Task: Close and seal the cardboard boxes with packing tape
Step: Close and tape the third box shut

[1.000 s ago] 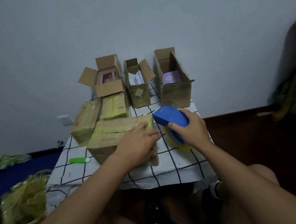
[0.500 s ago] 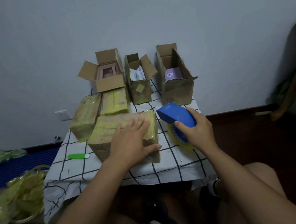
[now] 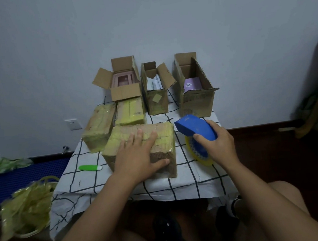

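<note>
The left hand (image 3: 138,157) lies flat on the near box (image 3: 161,137), fingers straight across its taped top and thumb on the front face, steadying it. The right hand (image 3: 218,145) is curled round the blue dispenser (image 3: 196,128), which hangs just right of that box with its tape roll (image 3: 200,155) below the palm. This box looks sealed, or close to it. The next move likely calls for either one more strip laid from the right edge, or pushing the box aside and drawing an open one toward the left hand.

Count: six boxes. Three are taped shut: the one under the left hand and two (image 3: 100,126) (image 3: 131,111) just beyond it. Three are open (image 3: 126,91) (image 3: 157,99) (image 3: 197,101) farther back, the nearest just beyond the dispenser. One dispenser, one green cutter (image 3: 90,167) left of the left wrist.
</note>
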